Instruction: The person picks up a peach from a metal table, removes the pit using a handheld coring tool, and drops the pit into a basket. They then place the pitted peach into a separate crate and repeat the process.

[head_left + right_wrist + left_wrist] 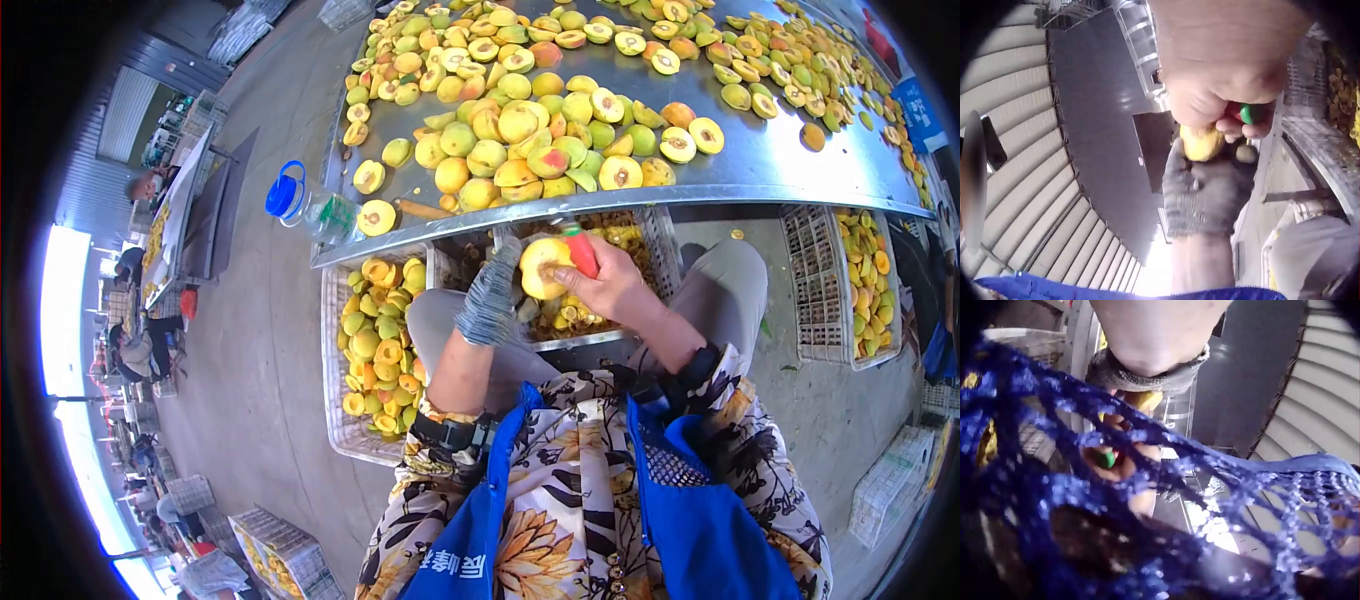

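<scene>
In the head view my left hand [490,293], in a grey knit glove, grips a yellow peach [541,270] from its left side. Bare, my right hand [612,283] holds a small tool with a red handle [581,252], its fingers close against the peach. The tool's green end [1249,114] shows in the right wrist view; its working end is hidden. There the gloved hand [1207,194] is under the peach [1200,145], and a small brownish round thing [1247,153] is beside it. Blue mesh cloth [1104,481] covers much of the left wrist view.
A metal table [740,195] bears heaps of halved peaches [515,125]. Below it a crate [650,225] stands between the knees, with a crate of peach halves [385,340] left and another crate [825,290] right. A blue-capped bottle [325,213] is at the table's left corner.
</scene>
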A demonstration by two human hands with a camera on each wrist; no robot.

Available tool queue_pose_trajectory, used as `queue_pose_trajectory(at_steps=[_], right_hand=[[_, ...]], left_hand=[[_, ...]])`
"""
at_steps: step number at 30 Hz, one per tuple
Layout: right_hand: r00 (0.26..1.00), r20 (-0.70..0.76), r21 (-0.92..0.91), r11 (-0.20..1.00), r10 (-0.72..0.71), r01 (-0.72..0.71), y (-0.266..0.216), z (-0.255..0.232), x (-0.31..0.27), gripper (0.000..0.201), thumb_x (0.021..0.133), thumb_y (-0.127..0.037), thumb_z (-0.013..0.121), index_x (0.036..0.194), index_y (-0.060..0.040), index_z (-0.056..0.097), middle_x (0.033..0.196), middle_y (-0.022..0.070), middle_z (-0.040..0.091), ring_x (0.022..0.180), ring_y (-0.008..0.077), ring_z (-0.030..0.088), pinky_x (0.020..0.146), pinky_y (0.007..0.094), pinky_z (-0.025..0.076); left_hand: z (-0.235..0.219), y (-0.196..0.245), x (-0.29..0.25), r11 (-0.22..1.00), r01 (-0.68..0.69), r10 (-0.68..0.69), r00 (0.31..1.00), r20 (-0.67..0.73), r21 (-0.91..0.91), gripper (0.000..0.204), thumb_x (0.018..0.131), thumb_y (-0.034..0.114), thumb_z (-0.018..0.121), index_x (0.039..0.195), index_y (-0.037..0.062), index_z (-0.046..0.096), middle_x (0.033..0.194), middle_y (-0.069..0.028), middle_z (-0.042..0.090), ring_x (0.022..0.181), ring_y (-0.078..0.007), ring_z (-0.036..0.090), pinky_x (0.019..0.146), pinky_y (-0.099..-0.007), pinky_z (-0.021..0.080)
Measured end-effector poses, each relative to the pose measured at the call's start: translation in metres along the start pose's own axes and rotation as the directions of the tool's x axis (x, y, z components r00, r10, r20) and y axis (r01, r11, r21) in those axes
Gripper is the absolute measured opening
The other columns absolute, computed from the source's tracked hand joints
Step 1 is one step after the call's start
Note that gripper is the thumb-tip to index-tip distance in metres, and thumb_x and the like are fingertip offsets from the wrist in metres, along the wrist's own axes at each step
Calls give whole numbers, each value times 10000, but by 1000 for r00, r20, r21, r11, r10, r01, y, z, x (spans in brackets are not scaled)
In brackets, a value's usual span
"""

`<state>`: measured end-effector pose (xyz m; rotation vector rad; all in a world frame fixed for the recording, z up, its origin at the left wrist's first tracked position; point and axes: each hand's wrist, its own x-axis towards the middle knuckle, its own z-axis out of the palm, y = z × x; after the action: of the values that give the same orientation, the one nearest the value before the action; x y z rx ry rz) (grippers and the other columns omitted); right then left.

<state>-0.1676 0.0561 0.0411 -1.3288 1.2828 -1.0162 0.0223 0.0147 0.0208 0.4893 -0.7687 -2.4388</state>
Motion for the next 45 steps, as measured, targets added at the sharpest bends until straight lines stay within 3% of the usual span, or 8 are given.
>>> queue_pose_trajectory(at_steps=[4,7,9,15,22,31,41,45], right_hand=[[960,164,-325,906,-228,271,-5,-6,13,517,717,-319,655,1107,-55,443,868,204,569,791,334,568,703,355,451],[988,44,-428,891,-148,153,-4,-3,17,579,724,-293,646,1161,-55,350,859,221,566,813,361,560,685,390,450],[887,-117,-379,846,-446,376,15,2,14,539,736,-275,634,1131,-47,347,867,233,560,794,378,557,649,402,454],[980,27,-325,926,-195,193,20,16,-18,335,748,-249,619,929,-8,473,691,225,549,665,384,555,573,413,444],[995,43,-340,935,-88,98,18,20,-21,278,750,-188,611,876,-6,443,690,241,541,681,403,545,568,430,431],[1000,12,-368,930,23,-17,19,29,-27,282,747,-150,583,900,20,417,685,256,534,684,417,537,576,442,429],[975,222,-361,930,17,66,40,29,-24,238,745,-136,537,943,-22,468,711,212,548,685,372,552,604,378,444],[953,296,-84,996,61,-38,36,29,-18,186,747,-100,500,917,-27,491,744,193,556,706,330,555,631,341,444]], left_hand=[[15,-18,14,986,-96,153,846,-510,137,363,884,326,394,1084,33,469,973,-120,562,874,-213,572,705,-317,516],[11,-14,15,945,-324,273,849,-452,-37,372,871,338,424,1076,31,467,954,-127,571,889,-222,568,709,-336,517],[12,-11,14,911,-397,294,814,-502,-110,411,856,377,442,1075,30,461,956,-133,572,853,-227,581,672,-347,526],[-3,-14,16,939,-343,320,868,-380,7,463,847,451,420,1049,38,475,851,-108,592,633,-196,593,438,-285,500],[-1,-33,34,796,-542,603,668,-436,271,301,863,275,473,1073,60,472,980,-72,542,911,-177,526,802,-300,446],[7,-40,39,718,-518,691,609,-389,465,212,850,145,495,1026,29,518,963,-46,541,841,-109,506,739,-241,425],[0,-3,34,943,-56,213,859,-466,327,239,824,226,527,839,-6,582,771,-95,596,661,-188,591,593,-285,496],[4,2,25,969,-245,239,890,-388,35,255,822,240,533,894,-3,565,810,-117,602,717,-187,594,617,-296,506]])
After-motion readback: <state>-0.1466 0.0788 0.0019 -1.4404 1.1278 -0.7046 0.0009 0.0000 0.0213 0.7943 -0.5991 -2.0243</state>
